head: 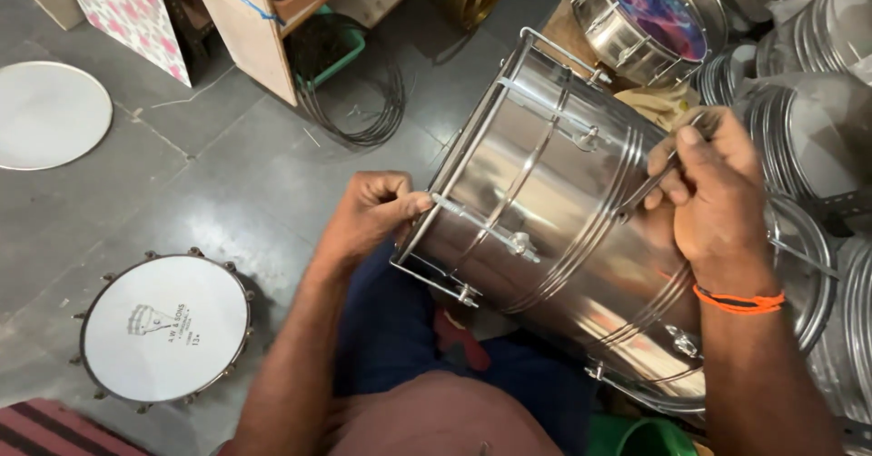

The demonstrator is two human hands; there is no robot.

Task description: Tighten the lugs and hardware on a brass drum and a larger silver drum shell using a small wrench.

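A shiny steel drum shell [545, 211] is seen lying on its side across the lap of a seated person, its open end turned toward the floor [227, 183]. A thin tension rod [481, 227] running along the shell is pinched near the rim by the left hand [368, 215], whose fingers are closed together on it. Near the other rim, the right hand [713, 197] is clamped on a slim metal rod or tool [668, 161] pressed against the shell; an orange wristband [740, 302] is worn just below it. Further out, a finished frame drum with a white skin [163, 329] is laid flat on the floor, a loose white drum skin [50, 115] lies well apart at the left edge, and coiled wire hoops [363, 102] rest near a wooden board [250, 29]. Stacked steel shells [817, 120] are crowded to the right, one of them with a colourful skin [658, 6]. The round, polished shell could be judged liable to roll off the lap, being steadied only by the two hands; a slip of the slim tool might also scratch the metal or nip a finger
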